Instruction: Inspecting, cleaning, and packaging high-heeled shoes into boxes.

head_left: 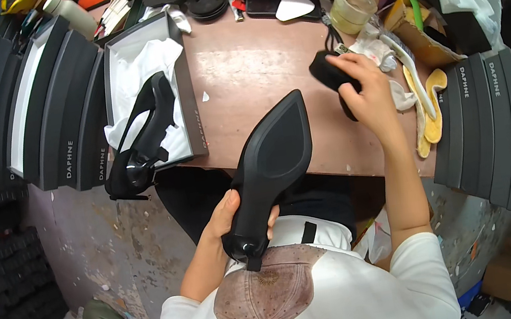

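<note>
In my left hand (229, 216) is a black pointed-toe high-heeled shoe (273, 143), its sole turned up and its toe pointing away from me. The fingers wrap round it near the heel end. My right hand (363, 81), over the right side of the table, grips a black rounded pad (325, 71); its exact kind is unclear. Another black heeled shoe (153, 118) leans on white tissue paper in an open grey shoe box (190, 96) to the left, with its heel end over the box's near edge.
Closed shoe boxes stand in rows at left (57, 116) and right (504, 122). Along the table's back lie a glass jar (352, 10), a phone (262, 5) and black round tins (208, 3). Yellow-and-white gloves (433, 100) rest at the right edge of the brown table (239, 49).
</note>
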